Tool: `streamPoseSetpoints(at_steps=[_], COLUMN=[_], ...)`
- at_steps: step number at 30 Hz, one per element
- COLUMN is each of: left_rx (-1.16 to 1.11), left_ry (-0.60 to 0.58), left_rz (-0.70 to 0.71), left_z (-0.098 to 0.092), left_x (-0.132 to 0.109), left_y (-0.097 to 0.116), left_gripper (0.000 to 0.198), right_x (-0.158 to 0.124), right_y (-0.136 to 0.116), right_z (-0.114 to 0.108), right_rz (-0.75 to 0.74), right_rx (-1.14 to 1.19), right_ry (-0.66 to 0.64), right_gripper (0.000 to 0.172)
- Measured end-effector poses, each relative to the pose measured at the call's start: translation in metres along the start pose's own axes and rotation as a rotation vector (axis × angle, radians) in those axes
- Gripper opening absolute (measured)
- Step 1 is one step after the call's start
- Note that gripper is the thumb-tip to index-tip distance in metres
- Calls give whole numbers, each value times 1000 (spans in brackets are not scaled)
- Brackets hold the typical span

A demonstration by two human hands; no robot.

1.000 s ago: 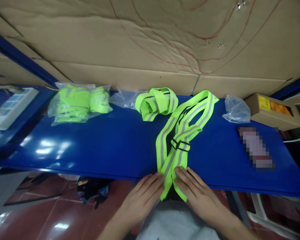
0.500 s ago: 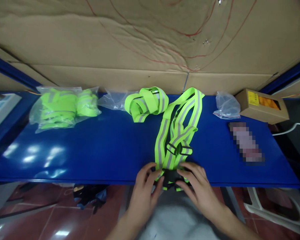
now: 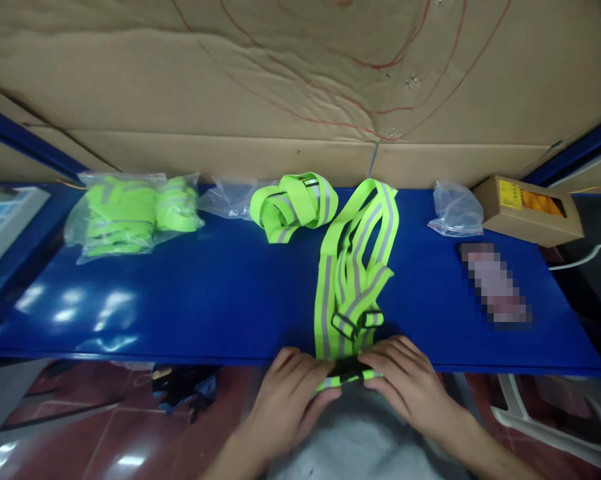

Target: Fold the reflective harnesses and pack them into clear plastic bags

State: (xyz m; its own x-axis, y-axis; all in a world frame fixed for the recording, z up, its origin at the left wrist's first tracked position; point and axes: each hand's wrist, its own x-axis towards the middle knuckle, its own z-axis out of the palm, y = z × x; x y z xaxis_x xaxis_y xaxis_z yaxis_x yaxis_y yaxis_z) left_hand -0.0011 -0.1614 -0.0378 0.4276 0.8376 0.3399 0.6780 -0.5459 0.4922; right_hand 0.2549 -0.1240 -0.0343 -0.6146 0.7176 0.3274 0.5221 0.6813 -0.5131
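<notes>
A neon-green reflective strap vest (image 3: 353, 267) with grey stripes and black buckles lies lengthwise on the blue table (image 3: 205, 293), its near end hanging over the front edge. My left hand (image 3: 287, 397) and my right hand (image 3: 405, 383) both pinch that near end at the table's edge, fingers closed on the straps and a black buckle between them.
A rolled green strap bundle (image 3: 293, 207) lies behind the vest. A plastic bag of packed green vests (image 3: 130, 213) sits at the back left, empty clear bags (image 3: 455, 210) and a cardboard box (image 3: 527, 210) at the back right. A cardboard wall rises behind the table.
Both hands have pulled the vest's near end toward me over the table edge, and the straps have straightened and drawn closer together.
</notes>
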Motion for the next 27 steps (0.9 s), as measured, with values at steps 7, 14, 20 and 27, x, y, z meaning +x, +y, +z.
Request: streamPoseSetpoints(at_steps=[7,14,20,27], left_rx=[131,129,124,-74], left_ry=[215,43,-39,149], left_rz=[-212,5,35,-78], left_z=[19,13,0,7], left_x=[19,7,7,26], left_y=[4,-6,-5,-8], left_gripper=[16,48,44,19], right_x=[11,-2,-3,20], right_y=[1,2,8,16], right_z=[19,10,-7,-7], right_rz=[182,-19,-75,59], right_rx=[-107,-208,-195,25], right_ry=[191,34,-13,37], right_gripper=[17,41,32,22])
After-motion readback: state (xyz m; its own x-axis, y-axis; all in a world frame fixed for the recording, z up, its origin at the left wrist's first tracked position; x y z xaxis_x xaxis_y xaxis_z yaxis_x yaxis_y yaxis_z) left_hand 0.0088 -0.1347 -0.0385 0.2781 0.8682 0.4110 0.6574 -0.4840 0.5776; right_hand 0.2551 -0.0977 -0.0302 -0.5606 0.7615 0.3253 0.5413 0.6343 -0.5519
